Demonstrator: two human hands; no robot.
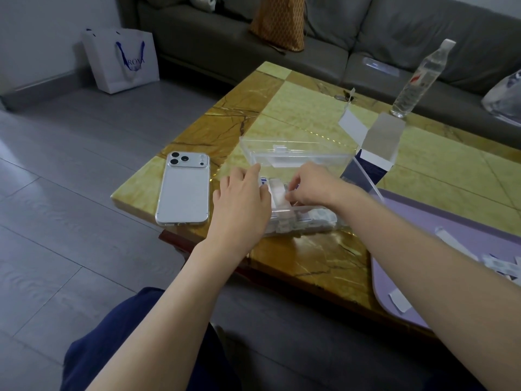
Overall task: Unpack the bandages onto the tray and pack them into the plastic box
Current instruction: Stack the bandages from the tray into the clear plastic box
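A clear plastic box (315, 224) stands open on the marble table, its lid (296, 155) tipped back. Wrapped bandages (277, 197) lie stacked inside it. My left hand (242, 198) rests on the box's left end with fingers fairly straight, touching the stack. My right hand (307, 186) reaches over the box and pinches the bandages between thumb and fingers. A lilac tray (423, 230) lies at the right with a few loose bandages (499, 268) on it. The opened bandage carton (377, 156), dark blue and white, stands behind the box.
A white phone (183, 190) lies face down left of the box. A clear water bottle (417, 80) stands at the table's far side. Grey sofa (225, 43) behind, white paper bag (124, 60) on the floor at left.
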